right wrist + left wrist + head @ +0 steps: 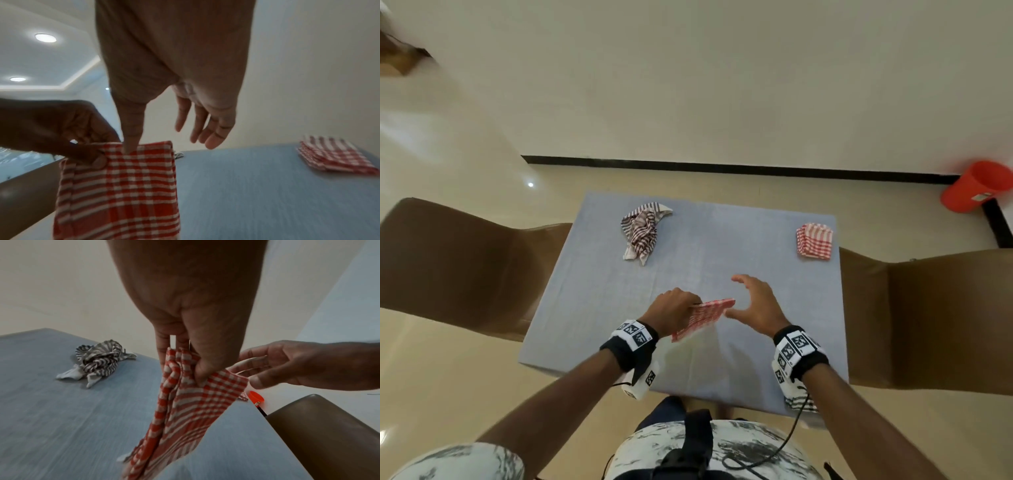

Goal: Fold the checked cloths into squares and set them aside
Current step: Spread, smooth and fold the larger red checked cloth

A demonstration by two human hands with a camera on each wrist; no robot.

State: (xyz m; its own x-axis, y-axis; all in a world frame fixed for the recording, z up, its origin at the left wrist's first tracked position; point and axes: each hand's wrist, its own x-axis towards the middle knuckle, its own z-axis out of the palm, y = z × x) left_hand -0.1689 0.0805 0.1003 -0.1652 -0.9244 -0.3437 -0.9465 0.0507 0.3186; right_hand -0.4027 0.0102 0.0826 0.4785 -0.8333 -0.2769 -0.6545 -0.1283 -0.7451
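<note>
My left hand [676, 306] pinches the top edge of a folded red-and-white checked cloth [702, 317], which hangs above the near middle of the blue-grey table [756, 274]. In the left wrist view the thumb and fingers [200, 369] grip the cloth [185, 410]. My right hand [751, 303] is spread beside the cloth's right edge, holding nothing; its thumb [131, 134] points down at the top of the cloth [123, 186]. A stack of folded red checked cloths [814, 241] lies at the far right. A crumpled brown-striped cloth [641, 231] lies at the far left.
Brown chairs stand on both sides of the table, one left [458, 260] and one right [928, 308]. An orange bucket [977, 186] sits on the floor by the wall at the far right. Pale floor and a wall with a black skirting lie beyond.
</note>
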